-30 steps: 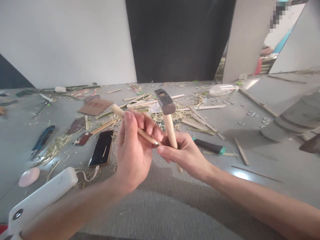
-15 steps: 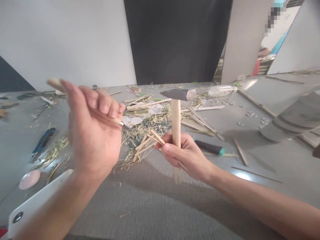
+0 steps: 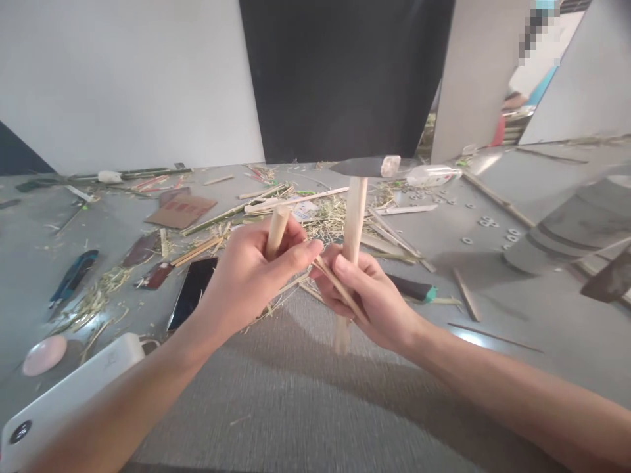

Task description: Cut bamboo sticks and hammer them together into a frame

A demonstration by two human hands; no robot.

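My right hand (image 3: 365, 292) is closed around the pale wooden handle of a hammer (image 3: 355, 223). The hammer stands upright with its dark head at the top. Thin wooden strips (image 3: 340, 286) are pinched in the same hand, slanting across the handle. My left hand (image 3: 261, 263) is curled around a round wooden-handled tool (image 3: 279, 230), whose handle end sticks up from the fist; its other end is hidden. The left thumb tip meets the upper ends of the strips, and I cannot tell whether it grips them.
Shavings (image 3: 335, 217) and bamboo pieces lie behind my hands. A blue utility knife (image 3: 73, 279), a white power bank-like object (image 3: 73, 394) and a dark phone (image 3: 192, 295) are on the left. At right are white rings (image 3: 488, 222), a plastic bottle (image 3: 434, 175) and a grey cylinder (image 3: 566, 223).
My left hand has come down and right, turning over, from a raised position to beside my right hand. The wooden-handled tool is now more upright. My right hand still holds the hammer and strips.
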